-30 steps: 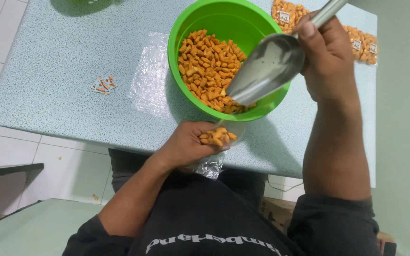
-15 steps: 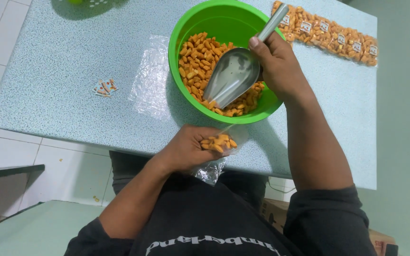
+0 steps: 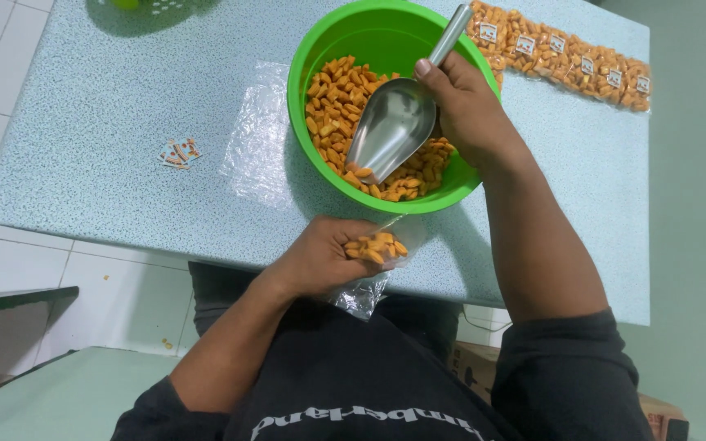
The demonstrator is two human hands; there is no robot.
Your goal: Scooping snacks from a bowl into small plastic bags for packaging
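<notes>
A green bowl (image 3: 328, 37) holds many small orange snack pieces (image 3: 337, 98). My right hand (image 3: 463, 110) grips a metal scoop (image 3: 394, 126) by its handle, the scoop's tip down among the snacks inside the bowl. My left hand (image 3: 320, 257) holds a small clear plastic bag (image 3: 373, 249) at the table's near edge, below the bowl. The bag's mouth is open upward and orange snacks fill its top; its lower end hangs over the edge.
A row of filled snack packets with small labels (image 3: 582, 65) lies at the table's far right. Flat clear plastic bags (image 3: 259, 135) lie left of the bowl, and small printed labels (image 3: 179, 151) further left. The speckled table (image 3: 91, 106) ends near my body.
My right hand brought the scoop down from above the bag into the bowl, tip among the snacks. The left hand with the bag stayed nearly still.
</notes>
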